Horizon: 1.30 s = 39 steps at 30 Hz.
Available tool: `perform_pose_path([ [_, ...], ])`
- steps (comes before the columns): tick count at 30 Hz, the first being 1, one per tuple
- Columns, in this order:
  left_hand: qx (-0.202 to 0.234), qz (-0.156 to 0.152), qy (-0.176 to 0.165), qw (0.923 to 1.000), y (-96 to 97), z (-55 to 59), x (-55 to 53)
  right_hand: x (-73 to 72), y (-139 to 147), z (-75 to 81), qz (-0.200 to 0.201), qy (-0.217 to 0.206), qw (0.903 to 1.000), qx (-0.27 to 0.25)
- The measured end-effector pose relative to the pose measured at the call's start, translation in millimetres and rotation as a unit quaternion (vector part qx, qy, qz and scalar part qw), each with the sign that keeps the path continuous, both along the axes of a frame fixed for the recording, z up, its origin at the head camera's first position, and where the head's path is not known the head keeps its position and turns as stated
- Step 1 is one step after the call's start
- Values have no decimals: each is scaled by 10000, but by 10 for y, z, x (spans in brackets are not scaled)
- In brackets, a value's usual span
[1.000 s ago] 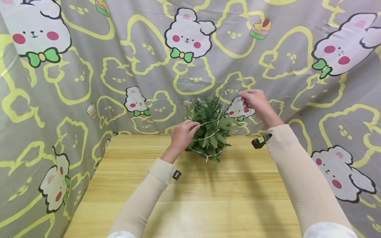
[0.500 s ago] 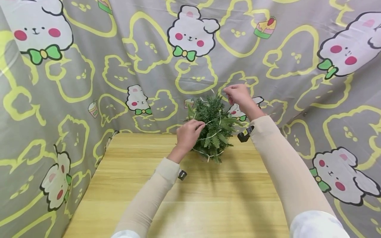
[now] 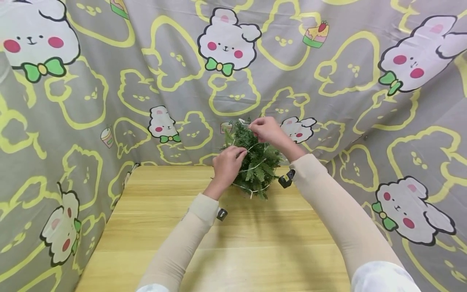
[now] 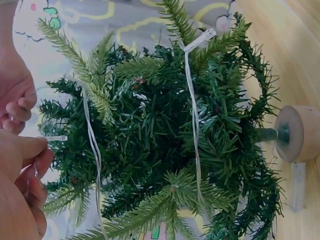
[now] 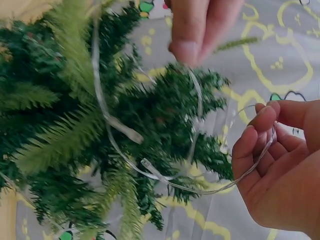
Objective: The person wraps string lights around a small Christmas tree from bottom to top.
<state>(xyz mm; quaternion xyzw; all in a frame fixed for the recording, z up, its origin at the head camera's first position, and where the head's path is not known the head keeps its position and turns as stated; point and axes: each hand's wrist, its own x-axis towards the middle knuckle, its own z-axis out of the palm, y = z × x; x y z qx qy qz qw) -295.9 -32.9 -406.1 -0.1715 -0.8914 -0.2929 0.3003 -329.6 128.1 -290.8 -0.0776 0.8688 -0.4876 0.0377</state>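
Note:
A small artificial Christmas tree point(image 3: 260, 173) stands on the table, wrapped in a clear-wired string of lights point(image 5: 210, 192) with small clear bulbs. My left hand point(image 3: 227, 165), at the tree's left front, pinches the wire between thumb and fingertips; a bulb sticks out beside the thumb in the left wrist view. My right hand point(image 3: 268, 130) is beside the treetop, its curled fingers holding another stretch of the same wire. In the right wrist view that wire loops from the right hand point(image 5: 280, 170) across the branches. The tree's round wooden base point(image 4: 295, 134) shows in the left wrist view.
The tree stands near the back of the wood-grain table point(image 3: 226, 243). A grey curtain point(image 3: 175, 85) with rabbit prints hangs close behind it and at both sides. Black wrist cameras sit under both cuffs, the right camera point(image 3: 287, 178) close to the branches.
My right hand has moved left and in from the tree's right side to the treetop, bringing the wire along. My left hand keeps its pinch with little movement.

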Motion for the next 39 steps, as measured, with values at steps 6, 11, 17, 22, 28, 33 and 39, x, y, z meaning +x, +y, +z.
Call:
perform_pose_path([
  [6,-89,64,-211,9997,43,29,-19,188,77,-135,342,-126,9987,342],
  [11,-165,166,-339,9991,47,37,-44,316,192,-217,398,-144,9976,555],
  [17,-190,194,-328,9991,43,31,-54,439,312,-306,430,-292,9983,265],
  [22,-218,184,-302,9991,26,28,-52,506,381,-364,361,-318,9987,196],
  [28,-205,247,-327,9989,0,19,-56,556,390,-380,282,4,9975,652],
  [33,-157,218,-418,9988,4,15,-56,507,397,-508,141,197,9925,1200],
  [39,-185,190,-406,9988,9,16,-37,459,429,-648,-231,571,9803,1878],
])
